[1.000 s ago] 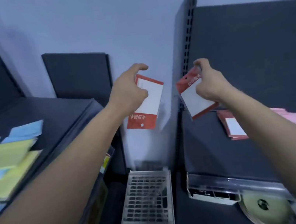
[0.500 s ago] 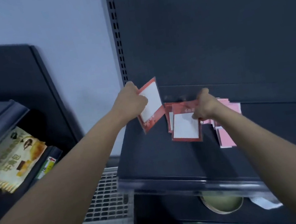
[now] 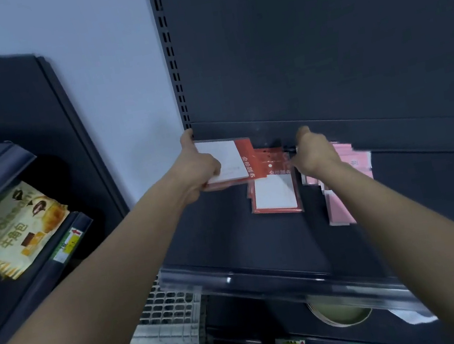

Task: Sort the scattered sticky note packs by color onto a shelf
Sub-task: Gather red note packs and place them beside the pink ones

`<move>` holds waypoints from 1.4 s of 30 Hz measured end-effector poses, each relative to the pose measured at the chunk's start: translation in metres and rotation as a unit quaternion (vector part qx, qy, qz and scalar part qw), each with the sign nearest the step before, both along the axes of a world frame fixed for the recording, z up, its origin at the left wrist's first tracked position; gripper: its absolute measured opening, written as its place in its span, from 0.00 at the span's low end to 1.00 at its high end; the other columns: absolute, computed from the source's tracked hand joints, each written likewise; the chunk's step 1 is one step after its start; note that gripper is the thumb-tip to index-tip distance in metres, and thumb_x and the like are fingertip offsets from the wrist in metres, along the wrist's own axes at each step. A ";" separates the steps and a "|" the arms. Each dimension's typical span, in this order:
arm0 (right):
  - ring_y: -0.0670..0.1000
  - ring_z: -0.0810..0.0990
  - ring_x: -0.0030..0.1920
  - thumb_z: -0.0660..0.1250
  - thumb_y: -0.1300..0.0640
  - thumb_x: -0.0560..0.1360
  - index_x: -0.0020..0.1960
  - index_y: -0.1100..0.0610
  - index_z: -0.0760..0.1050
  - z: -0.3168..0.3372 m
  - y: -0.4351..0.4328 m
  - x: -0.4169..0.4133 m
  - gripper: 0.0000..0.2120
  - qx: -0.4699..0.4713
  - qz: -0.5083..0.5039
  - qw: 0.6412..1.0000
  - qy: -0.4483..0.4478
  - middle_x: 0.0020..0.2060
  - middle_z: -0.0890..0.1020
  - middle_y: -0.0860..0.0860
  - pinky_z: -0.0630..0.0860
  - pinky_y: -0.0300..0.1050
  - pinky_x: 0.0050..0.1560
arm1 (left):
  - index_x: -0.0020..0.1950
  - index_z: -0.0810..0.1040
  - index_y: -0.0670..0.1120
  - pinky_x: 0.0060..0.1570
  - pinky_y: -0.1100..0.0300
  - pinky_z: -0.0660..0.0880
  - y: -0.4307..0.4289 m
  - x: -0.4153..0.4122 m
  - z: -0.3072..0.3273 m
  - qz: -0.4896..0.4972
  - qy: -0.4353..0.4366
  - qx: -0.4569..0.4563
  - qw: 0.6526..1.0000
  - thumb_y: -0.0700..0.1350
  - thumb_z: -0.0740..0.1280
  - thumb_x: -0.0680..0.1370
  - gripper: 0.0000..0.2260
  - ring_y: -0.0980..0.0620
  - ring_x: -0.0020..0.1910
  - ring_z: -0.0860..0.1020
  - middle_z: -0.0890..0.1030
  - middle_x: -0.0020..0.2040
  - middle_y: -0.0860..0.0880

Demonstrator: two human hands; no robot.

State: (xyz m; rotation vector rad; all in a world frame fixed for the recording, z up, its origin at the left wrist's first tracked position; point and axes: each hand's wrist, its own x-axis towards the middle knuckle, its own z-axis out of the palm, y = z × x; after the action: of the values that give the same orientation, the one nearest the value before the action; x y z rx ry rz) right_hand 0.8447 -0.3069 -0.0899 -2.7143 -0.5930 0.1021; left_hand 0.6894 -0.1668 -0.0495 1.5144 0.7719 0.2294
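While the shelf (image 3: 230, 239) carries a red pack stack (image 3: 276, 196) beside pink packs (image 3: 340, 210), the left hand (image 3: 198, 167) pinches a separate red pack (image 3: 227, 160) at its rear-left corner. The right hand (image 3: 316, 154) reaches over the pink packs, its grip indeterminable.

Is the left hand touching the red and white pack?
Touching. The head view shows the left hand gripping the red and white pack by its left edge.
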 end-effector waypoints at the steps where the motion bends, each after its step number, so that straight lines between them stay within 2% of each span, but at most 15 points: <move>1: 0.64 0.77 0.54 0.63 0.66 0.74 0.62 0.64 0.66 0.005 -0.001 0.001 0.17 0.005 0.000 1.000 -0.004 0.55 0.77 0.63 0.71 0.48 0.45 | 0.74 0.51 0.54 0.39 0.52 0.79 -0.002 0.003 -0.002 -0.003 0.005 0.002 1.000 0.26 0.58 0.75 0.35 0.51 0.41 0.74 0.70 0.47 0.51; 4: 0.64 0.76 0.55 0.62 0.67 0.74 0.61 0.63 0.70 0.017 -0.008 0.005 0.16 0.015 0.004 1.000 -0.009 0.57 0.77 0.62 0.73 0.48 0.48 | 0.69 0.58 0.47 0.38 0.55 0.79 -0.008 0.014 -0.012 0.007 0.045 0.024 0.999 0.27 0.61 0.74 0.28 0.51 0.41 0.74 0.72 0.49 0.46; 7: 0.63 0.77 0.53 0.62 0.67 0.73 0.58 0.61 0.74 0.026 -0.015 0.006 0.14 0.032 0.002 0.999 -0.009 0.55 0.78 0.61 0.74 0.47 0.47 | 0.60 0.67 0.37 0.42 0.48 0.80 -0.015 0.024 -0.022 0.007 0.048 0.007 0.999 0.28 0.64 0.73 0.17 0.44 0.45 0.79 0.77 0.52 0.42; 9: 0.63 0.78 0.51 0.63 0.66 0.73 0.56 0.61 0.76 0.029 -0.018 0.005 0.12 0.044 0.002 0.999 -0.006 0.53 0.79 0.61 0.75 0.47 0.48 | 0.56 0.70 0.35 0.46 0.47 0.80 -0.023 0.029 -0.030 0.010 0.058 0.003 0.998 0.28 0.64 0.73 0.12 0.43 0.46 0.80 0.79 0.51 0.40; 15: 0.63 0.79 0.52 0.63 0.65 0.73 0.54 0.60 0.79 0.036 -0.025 -0.001 0.12 0.059 0.013 0.998 0.004 0.53 0.80 0.60 0.76 0.48 0.51 | 0.52 0.72 0.34 0.32 0.53 0.79 -0.041 0.032 -0.064 -0.002 0.103 -0.066 0.992 0.29 0.66 0.72 0.10 0.44 0.38 0.80 0.79 0.48 0.37; 18: 0.63 0.79 0.52 0.63 0.65 0.72 0.53 0.60 0.79 0.036 -0.026 -0.004 0.11 0.056 0.024 0.998 0.000 0.53 0.81 0.60 0.77 0.49 0.53 | 0.44 0.74 0.39 0.27 0.62 0.69 -0.043 0.030 -0.073 -0.070 0.180 0.009 0.981 0.38 0.72 0.71 0.08 0.51 0.33 0.72 0.75 0.37 0.44; 20: 0.63 0.79 0.52 0.63 0.65 0.73 0.52 0.59 0.79 0.037 -0.026 -0.007 0.10 0.054 0.029 0.998 0.000 0.53 0.81 0.60 0.78 0.50 0.53 | 0.48 0.74 0.39 0.31 0.61 0.70 -0.042 0.029 -0.078 -0.137 0.236 0.124 0.954 0.49 0.72 0.71 0.15 0.50 0.38 0.73 0.73 0.37 0.47; 22: 0.62 0.79 0.52 0.64 0.64 0.72 0.52 0.58 0.79 0.039 -0.025 -0.010 0.10 0.054 0.033 0.998 -0.002 0.52 0.81 0.59 0.78 0.50 0.52 | 0.57 0.74 0.40 0.42 0.56 0.74 -0.043 0.027 -0.081 -0.197 0.288 0.255 0.902 0.59 0.68 0.71 0.25 0.46 0.48 0.78 0.78 0.48 0.45; 23: 0.62 0.79 0.52 0.64 0.64 0.72 0.52 0.58 0.79 0.040 -0.023 -0.012 0.10 0.054 0.035 0.998 -0.004 0.52 0.81 0.59 0.78 0.50 0.52 | 0.60 0.73 0.41 0.47 0.55 0.74 -0.043 0.025 -0.082 -0.209 0.302 0.310 0.877 0.62 0.66 0.72 0.28 0.45 0.53 0.78 0.78 0.54 0.45; 25: 0.62 0.79 0.51 0.64 0.64 0.72 0.51 0.57 0.79 0.044 -0.019 -0.017 0.10 0.051 0.045 0.998 -0.011 0.52 0.81 0.59 0.78 0.50 0.52 | 0.61 0.71 0.41 0.49 0.54 0.73 -0.044 0.021 -0.080 -0.205 0.309 0.376 0.849 0.65 0.64 0.72 0.30 0.45 0.57 0.76 0.77 0.59 0.45; 28: 0.61 0.79 0.51 0.64 0.63 0.73 0.50 0.57 0.79 0.052 -0.006 -0.026 0.09 0.038 0.077 0.996 -0.025 0.51 0.81 0.59 0.78 0.49 0.51 | 0.62 0.70 0.40 0.52 0.52 0.72 -0.038 0.016 -0.065 -0.183 0.279 0.408 0.850 0.63 0.65 0.72 0.30 0.43 0.59 0.74 0.73 0.61 0.42; 30: 0.61 0.79 0.52 0.64 0.62 0.73 0.52 0.57 0.79 0.061 0.008 -0.035 0.09 0.026 0.115 0.992 -0.042 0.52 0.81 0.58 0.78 0.49 0.51 | 0.59 0.71 0.40 0.54 0.50 0.72 -0.028 0.008 -0.047 -0.153 0.222 0.443 0.855 0.58 0.65 0.74 0.24 0.41 0.58 0.74 0.73 0.60 0.41; 32: 0.61 0.79 0.52 0.64 0.61 0.73 0.53 0.57 0.78 0.073 0.028 -0.051 0.10 0.009 0.167 0.984 -0.067 0.53 0.81 0.58 0.78 0.50 0.52 | 0.58 0.71 0.40 0.55 0.48 0.72 -0.015 -0.007 -0.022 -0.107 0.174 0.503 0.840 0.52 0.64 0.76 0.18 0.40 0.57 0.74 0.73 0.58 0.40; 38: 0.58 0.77 0.53 0.61 0.60 0.77 0.60 0.60 0.75 0.117 0.099 -0.123 0.12 0.006 0.343 0.918 -0.197 0.54 0.79 0.56 0.73 0.47 0.49 | 0.60 0.71 0.42 0.49 0.51 0.68 0.036 -0.093 0.055 0.049 0.185 0.667 0.720 0.45 0.60 0.78 0.12 0.41 0.54 0.74 0.75 0.56 0.43; 42: 0.58 0.75 0.56 0.61 0.58 0.79 0.62 0.60 0.73 0.148 0.145 -0.190 0.13 0.037 0.438 0.865 -0.242 0.56 0.77 0.56 0.72 0.53 0.56 | 0.57 0.71 0.43 0.44 0.53 0.64 0.062 -0.175 0.095 0.150 0.236 0.695 0.662 0.44 0.61 0.78 0.09 0.41 0.53 0.74 0.75 0.54 0.43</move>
State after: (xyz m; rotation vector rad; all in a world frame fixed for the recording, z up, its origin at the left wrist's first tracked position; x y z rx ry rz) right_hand 0.6542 -0.1623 0.0584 -2.1590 -1.8866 -0.3787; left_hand 0.5147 -0.1044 0.0452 2.9773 1.4014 0.8369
